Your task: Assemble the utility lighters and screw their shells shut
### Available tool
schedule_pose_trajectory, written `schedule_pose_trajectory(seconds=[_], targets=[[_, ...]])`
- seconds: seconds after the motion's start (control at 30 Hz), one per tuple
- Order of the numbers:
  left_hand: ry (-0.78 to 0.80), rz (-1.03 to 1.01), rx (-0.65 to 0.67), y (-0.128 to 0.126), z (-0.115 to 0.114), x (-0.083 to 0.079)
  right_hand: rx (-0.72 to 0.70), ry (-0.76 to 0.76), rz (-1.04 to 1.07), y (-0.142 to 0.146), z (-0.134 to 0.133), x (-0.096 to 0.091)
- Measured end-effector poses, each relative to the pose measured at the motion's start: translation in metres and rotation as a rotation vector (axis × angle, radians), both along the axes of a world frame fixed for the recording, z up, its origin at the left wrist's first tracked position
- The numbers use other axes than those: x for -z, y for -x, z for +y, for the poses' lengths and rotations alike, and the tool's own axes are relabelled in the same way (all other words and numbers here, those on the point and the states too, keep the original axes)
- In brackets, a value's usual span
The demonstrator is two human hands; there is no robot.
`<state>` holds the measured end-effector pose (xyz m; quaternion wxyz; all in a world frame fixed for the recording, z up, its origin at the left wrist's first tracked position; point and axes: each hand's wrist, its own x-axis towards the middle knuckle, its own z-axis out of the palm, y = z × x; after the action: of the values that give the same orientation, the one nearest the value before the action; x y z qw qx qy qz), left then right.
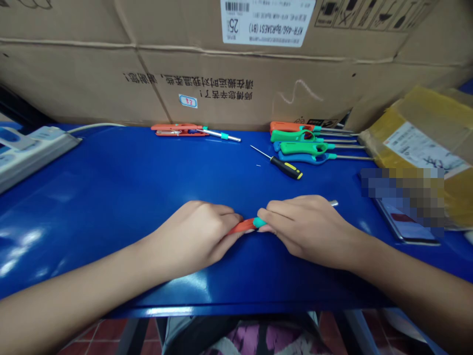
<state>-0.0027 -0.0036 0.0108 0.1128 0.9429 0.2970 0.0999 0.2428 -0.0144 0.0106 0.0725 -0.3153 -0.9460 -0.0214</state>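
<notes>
Between my two hands, low over the front of the blue table, is an orange gas lighter (244, 226) with a teal collar. My left hand (205, 229) is closed around its orange body, most of which the fingers hide. Closed over the teal collar and metal tube is my right hand (306, 224); the tube's silver tip sticks out beyond it. Farther back, an opened orange lighter (179, 130) shows its inner parts, with its tube lying beside it. A black and yellow screwdriver (286, 167) rests on the table near a tiny pin-like piece.
Several orange, green and blue lighters (303, 148) lie in a row at the back right. A taped parcel (417, 143) and a phone (410, 227) are on the right. At left is a white power strip (33, 153). A large cardboard box (207, 64) walls off the table's back.
</notes>
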Motion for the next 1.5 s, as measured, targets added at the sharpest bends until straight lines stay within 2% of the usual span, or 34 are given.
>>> schedule_pose_trajectory(seconds=[0.1,0.3,0.53,0.8,0.97,1.1,1.3,1.5], targets=[[0.025,-0.012,0.002,0.0,0.0,0.0,0.005,0.002,0.01,-0.001,0.0,-0.001],[0.053,-0.014,-0.001,-0.001,-0.001,-0.002,0.013,0.131,0.029,-0.002,0.001,-0.007],[0.104,-0.034,-0.009,-0.002,-0.002,-0.003,-0.003,0.179,0.07,-0.004,-0.001,-0.011],[0.174,-0.035,-0.063,0.001,0.003,-0.01,0.092,0.272,0.132,-0.011,0.005,-0.016],[0.156,-0.043,-0.034,-0.003,-0.002,-0.004,-0.002,0.161,0.049,-0.003,0.001,-0.008],[0.142,-0.054,-0.03,-0.004,-0.004,-0.002,-0.012,0.086,0.003,0.0,0.0,-0.002],[0.136,-0.071,-0.027,-0.003,-0.003,-0.002,-0.024,-0.032,0.058,0.0,-0.002,0.001],[0.065,-0.068,-0.005,-0.004,-0.006,0.001,-0.026,0.005,0.042,0.002,-0.004,0.004]])
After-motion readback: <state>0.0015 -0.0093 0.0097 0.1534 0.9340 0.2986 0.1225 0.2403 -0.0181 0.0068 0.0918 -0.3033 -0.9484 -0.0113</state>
